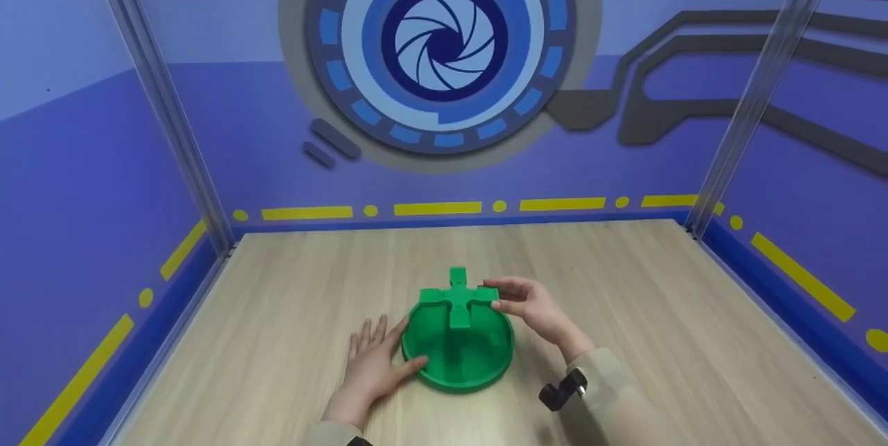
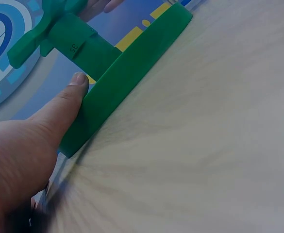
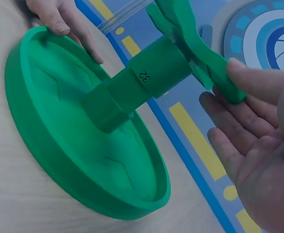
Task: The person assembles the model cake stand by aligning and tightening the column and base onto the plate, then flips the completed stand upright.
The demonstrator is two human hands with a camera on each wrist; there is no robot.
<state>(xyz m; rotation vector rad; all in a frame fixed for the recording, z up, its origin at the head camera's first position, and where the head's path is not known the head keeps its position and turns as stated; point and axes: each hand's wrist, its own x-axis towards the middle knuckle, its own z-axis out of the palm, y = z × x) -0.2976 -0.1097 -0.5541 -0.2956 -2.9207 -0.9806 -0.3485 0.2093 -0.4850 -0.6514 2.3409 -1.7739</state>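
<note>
A green round dish [image 1: 458, 380] with a raised rim rests on the wooden table. From its middle rises a stepped green post [image 3: 146, 75], marked "32" on one side and "35" on another. A green four-armed cross piece [image 1: 458, 297] sits on top of the post. My right hand [image 1: 538, 307] pinches the cross's right arm between thumb and fingers. At the dish's left side, my left hand [image 1: 374, 363] has its fingers spread, with the thumb resting on the rim. In the left wrist view, that thumb [image 2: 69, 99] touches the dish's edge.
The light wooden table [image 1: 291, 279] reaches back to a blue wall [image 1: 229, 134] with yellow dashes and a round emblem. Blue side walls stand left and right, with metal posts [image 1: 166, 106] at the corners. A black band device [image 1: 563, 390] sits on my right wrist.
</note>
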